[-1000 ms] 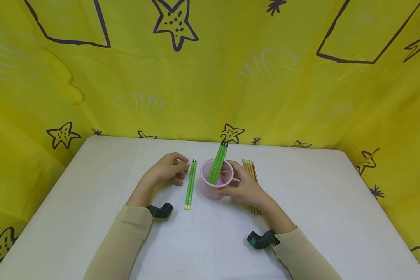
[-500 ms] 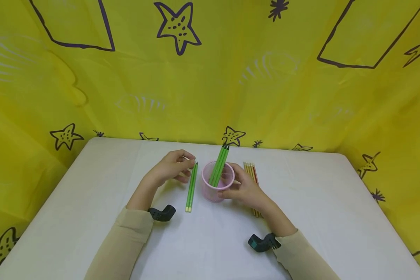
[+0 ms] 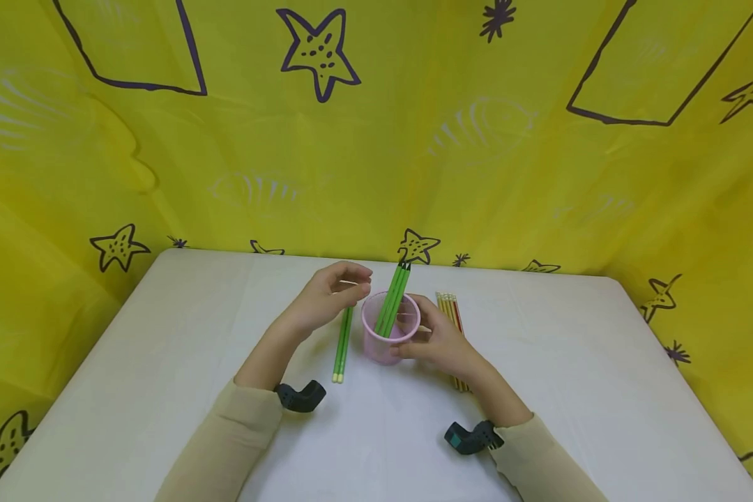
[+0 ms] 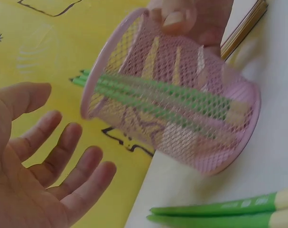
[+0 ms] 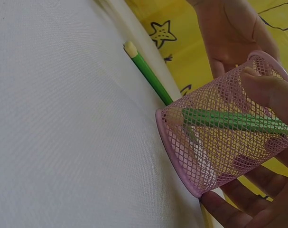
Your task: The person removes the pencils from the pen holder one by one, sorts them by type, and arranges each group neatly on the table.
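Observation:
My right hand [image 3: 442, 341] grips the side of a pink mesh pencil cup [image 3: 376, 350], its thumb and fingers curled round the wall. Several green pencils [image 3: 390, 307] lean in the cup with their dark points upward. My left hand [image 3: 323, 300] hovers at the cup's left with nothing in it. In the left wrist view its spread, softly bent fingers [image 4: 58, 161] stand apart from the cup's rim. Beneath that hand, two green pencils [image 3: 341, 352] lie side by side, cream ends toward me; their points are hidden by the hand in the head view.
Several yellowish pencils and a red one [image 3: 450, 307] lie right of the cup, partly covered by the right hand. Everything rests on a white-covered table [image 3: 539, 362]. A yellow patterned cloth [image 3: 376, 160] hangs along the back and sides.
My left hand has moved right and away from me, passing over the points of the two loose green pencils toward the cup. The right hand keeps its hold on the cup.

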Available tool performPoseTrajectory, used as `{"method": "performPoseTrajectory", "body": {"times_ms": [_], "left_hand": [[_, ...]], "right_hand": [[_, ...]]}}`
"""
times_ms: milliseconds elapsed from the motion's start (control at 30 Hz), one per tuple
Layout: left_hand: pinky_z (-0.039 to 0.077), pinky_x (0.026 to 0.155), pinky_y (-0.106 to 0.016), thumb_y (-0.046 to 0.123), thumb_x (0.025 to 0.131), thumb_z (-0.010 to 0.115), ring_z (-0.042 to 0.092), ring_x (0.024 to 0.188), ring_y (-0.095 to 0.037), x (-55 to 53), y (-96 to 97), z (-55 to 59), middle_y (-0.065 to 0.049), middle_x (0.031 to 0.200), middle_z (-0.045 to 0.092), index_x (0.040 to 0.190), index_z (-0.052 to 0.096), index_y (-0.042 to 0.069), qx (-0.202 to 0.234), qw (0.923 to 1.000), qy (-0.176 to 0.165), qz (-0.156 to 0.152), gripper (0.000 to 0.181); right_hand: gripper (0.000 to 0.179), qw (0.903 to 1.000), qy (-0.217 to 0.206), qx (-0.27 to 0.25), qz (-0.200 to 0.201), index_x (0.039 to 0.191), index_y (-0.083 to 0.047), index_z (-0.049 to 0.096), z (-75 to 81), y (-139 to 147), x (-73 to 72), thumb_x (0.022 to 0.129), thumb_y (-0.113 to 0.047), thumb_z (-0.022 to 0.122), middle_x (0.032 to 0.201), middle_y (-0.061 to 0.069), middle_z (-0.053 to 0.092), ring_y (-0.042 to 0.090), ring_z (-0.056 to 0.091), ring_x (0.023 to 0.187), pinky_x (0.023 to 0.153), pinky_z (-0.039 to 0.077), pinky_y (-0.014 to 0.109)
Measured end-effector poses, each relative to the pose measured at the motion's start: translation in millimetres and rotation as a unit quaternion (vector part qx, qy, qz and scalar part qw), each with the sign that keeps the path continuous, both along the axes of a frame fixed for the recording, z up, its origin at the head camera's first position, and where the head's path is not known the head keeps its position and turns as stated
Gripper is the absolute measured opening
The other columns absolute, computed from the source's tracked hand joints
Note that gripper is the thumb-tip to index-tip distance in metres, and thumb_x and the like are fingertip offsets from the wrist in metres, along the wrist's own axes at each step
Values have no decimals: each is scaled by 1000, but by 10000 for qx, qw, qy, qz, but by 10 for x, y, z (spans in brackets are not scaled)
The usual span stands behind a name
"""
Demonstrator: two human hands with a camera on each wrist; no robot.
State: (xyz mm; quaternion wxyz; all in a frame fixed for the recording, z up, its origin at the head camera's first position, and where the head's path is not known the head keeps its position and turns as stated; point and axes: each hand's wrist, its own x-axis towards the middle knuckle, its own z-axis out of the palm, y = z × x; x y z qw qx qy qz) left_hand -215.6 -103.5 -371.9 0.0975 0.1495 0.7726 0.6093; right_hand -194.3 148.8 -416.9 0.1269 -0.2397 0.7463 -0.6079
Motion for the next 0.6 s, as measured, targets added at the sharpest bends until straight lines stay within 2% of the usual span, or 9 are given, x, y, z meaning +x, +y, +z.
{"method": "performPoseTrajectory", "body": {"times_ms": [67, 167, 233, 400, 500, 600], "left_hand": [[51, 102, -43, 24, 98, 65, 60, 120, -25, 16, 57, -8, -8, 130, 61, 128, 60, 13, 60, 10000, 26, 68, 33], [44, 108, -49, 26, 97, 66, 53, 129, -28, 43, 125, -37, -7, 135, 59, 129, 60, 18, 156, 9999, 42, 27, 34], [40, 110, -55, 28, 97, 66, 48, 135, -31, 60, 159, -58, -3, 139, 57, 129, 61, 21, 200, 9997, 81, -118, 34], [36, 113, -56, 28, 97, 65, 37, 145, -25, 97, 218, -86, 7, 148, 51, 129, 64, 25, 27, 9977, 276, -618, 32], [36, 113, -56, 29, 96, 66, 35, 146, -22, 105, 232, -89, 6, 150, 49, 130, 64, 24, -170, 9963, 377, -747, 35], [38, 111, -57, 30, 96, 65, 39, 143, -25, 108, 233, -86, 6, 147, 52, 131, 64, 24, -274, 9963, 421, -692, 35]], "right_hand": [[81, 10000, 15, 2, -3, 145, -16, 43, -5, 3, 1, 76, -3, 83, 142, 10, 51, 36, 50, 129, 105, 46, 54], [80, 10000, 28, 17, 5, 145, -16, 43, -12, 7, 4, 77, -3, 83, 143, 10, 51, 36, 50, 129, 105, 47, 53], [80, 10000, 26, 18, 10, 145, -16, 43, -11, 6, 9, 77, -3, 83, 143, 10, 50, 36, 50, 129, 105, 47, 53], [80, 9999, 52, 87, 24, 146, -16, 42, 2, 4, 16, 78, -4, 82, 144, 8, 48, 36, 50, 129, 105, 46, 53], [80, 9999, 81, 131, 16, 146, -16, 42, 0, 9, 13, 78, -4, 82, 144, 7, 48, 36, 50, 129, 105, 47, 54], [80, 9999, 93, 92, 18, 145, -16, 42, -5, 12, 9, 78, -2, 82, 144, 8, 48, 36, 50, 129, 105, 47, 54]]}}
